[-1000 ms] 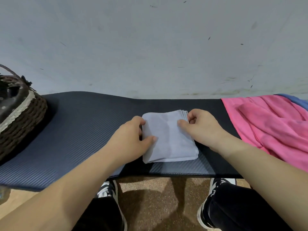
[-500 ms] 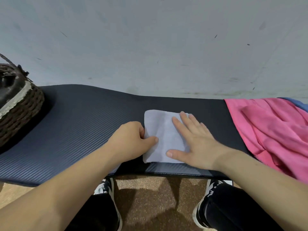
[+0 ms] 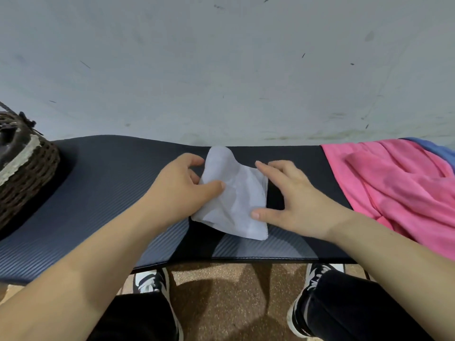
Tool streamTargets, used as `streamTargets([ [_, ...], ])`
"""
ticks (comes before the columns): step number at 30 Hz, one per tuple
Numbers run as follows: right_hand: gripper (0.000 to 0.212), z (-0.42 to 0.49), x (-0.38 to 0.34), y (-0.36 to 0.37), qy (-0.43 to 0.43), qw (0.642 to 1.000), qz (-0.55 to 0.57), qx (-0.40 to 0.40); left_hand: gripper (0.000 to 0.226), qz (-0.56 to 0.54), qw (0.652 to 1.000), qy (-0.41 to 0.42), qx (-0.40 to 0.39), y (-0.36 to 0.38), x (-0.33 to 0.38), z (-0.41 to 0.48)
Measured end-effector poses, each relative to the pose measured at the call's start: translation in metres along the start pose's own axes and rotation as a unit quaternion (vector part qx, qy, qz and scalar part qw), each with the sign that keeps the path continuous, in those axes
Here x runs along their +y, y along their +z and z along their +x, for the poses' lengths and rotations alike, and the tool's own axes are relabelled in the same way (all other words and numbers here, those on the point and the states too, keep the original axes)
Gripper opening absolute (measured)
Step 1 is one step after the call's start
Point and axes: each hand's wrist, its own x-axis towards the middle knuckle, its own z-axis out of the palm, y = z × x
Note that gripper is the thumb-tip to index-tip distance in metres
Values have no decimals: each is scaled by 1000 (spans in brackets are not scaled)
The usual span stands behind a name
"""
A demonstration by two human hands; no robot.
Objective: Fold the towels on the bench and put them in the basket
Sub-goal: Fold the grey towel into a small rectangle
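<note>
- Right hand [image 3: 295, 200] spread, thumb on near edge of pale folded towel [image 3: 241, 205], at middle of bench [image 3: 98, 193].
- Left hand [image 3: 182, 190] pinching left edge, thumb on top; clamp all layers.
- Carry level toward basket [image 3: 27, 168], far left.

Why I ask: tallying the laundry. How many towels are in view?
3: a pale grey towel gripped by the left hand at centre, a pink towel at far right, a blue towel peeking out behind it. Others may hide underneath.
</note>
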Motion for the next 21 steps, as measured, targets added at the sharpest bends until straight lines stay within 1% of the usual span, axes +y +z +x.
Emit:
streamTargets([
  [2, 91, 1, 4, -2, 16, 1000, -5, 20, 55, 25, 999, 20, 10, 0, 8, -1],
  [5, 76, 4, 5, 3, 56, 997, 56, -19, 54, 54, 996, 69, 13, 14, 24, -6],
  [7, 70, 7, 8, 6, 63, 994, 85, -27, 56, 113, 987, 115, 8, 28, 34, -11],
  [9, 57, 9, 10, 6, 65, 990, 123, -27, 53, 170, 975, 144, -14, 43, 41, -18],
  [11, 39, 10, 12, 2, 71, 985, 154, -24, 39, 196, 964, 179, -31, 54, 41, -23],
  [13, 33, 9, 13, -1, 84, 978, 190, -13, 31, 206, 954, 211, -47, 59, 36, -22],
  [15, 27, 7, 10, -3, 101, 968, 231, 2, 23, 202, 952, 222, -63, 57, 29, -14],
  [16, 21, 6, 9, -3, 107, 964, 244, 8, 15, 184, 959, 206, -69, 53, 27, -10],
  [17, 19, 6, 7, -2, 110, 962, 249, 13, 3, 161, 965, 191, -78, 49, 25, -7],
  [18, 23, 6, 5, -2, 112, 962, 248, 17, 21, 153, 971, 169, -74, 47, 22, -5],
  [20, 32, 7, 2, -2, 116, 964, 238, 24, 73, 157, 978, 124, -63, 47, 17, -4],
  [21, 36, 7, 1, -2, 115, 965, 236, 27, 88, 163, 981, 96, -53, 49, 16, -3],
])
